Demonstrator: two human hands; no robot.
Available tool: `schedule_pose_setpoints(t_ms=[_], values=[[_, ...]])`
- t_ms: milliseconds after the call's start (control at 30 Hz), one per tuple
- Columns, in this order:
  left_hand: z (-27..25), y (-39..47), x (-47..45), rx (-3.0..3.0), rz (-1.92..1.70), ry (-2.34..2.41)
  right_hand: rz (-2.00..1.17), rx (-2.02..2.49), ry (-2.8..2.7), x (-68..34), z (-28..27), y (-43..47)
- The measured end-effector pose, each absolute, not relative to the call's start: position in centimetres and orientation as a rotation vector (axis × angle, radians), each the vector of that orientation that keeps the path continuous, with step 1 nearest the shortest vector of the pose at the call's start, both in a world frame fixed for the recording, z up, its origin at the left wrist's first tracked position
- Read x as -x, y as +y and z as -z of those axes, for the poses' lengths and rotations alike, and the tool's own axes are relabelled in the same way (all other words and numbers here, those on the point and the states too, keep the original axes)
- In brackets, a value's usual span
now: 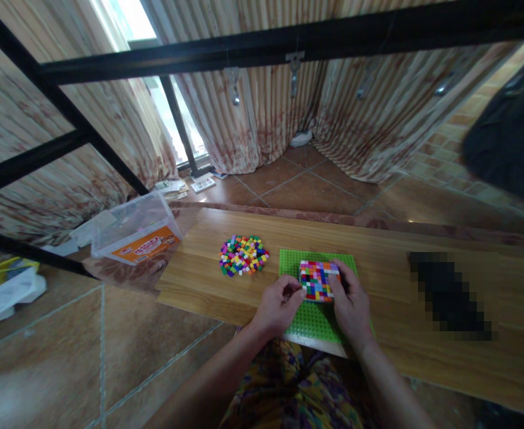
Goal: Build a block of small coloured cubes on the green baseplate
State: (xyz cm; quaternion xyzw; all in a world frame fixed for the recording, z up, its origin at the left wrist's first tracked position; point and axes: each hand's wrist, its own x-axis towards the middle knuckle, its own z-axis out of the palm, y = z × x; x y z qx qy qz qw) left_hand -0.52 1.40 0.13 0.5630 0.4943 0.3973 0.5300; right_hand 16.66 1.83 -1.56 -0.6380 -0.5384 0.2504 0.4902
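A block built of small multicoloured toy bricks [318, 281] is held above a green studded baseplate [318, 325]. My right hand [352, 301] grips it from the right, with the thumb over its top face and the fingers around its far right edge. Against its lower left corner, my left hand [282, 304] has thumb and forefinger pinched together. Whatever is between those fingertips is too small to make out. To the left on the wooden table [199, 262] lies a loose pile of small coloured bricks [243, 255].
A clear plastic box with an orange label [148, 244] stands on the floor past the table's left end. A dark pixelated object [449, 295] lies on the right side. Black metal bars [244, 56] cross above, in front of striped curtains [253, 119].
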Motion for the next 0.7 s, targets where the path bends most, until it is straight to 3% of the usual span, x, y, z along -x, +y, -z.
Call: schedule_pose_setpoints(t_ms=[700], values=[[0.27, 1.21, 1.05, -1.421, -0.97, 1.11, -0.627, 1.57, -1.298, -16.71, 1.66, 1.81]])
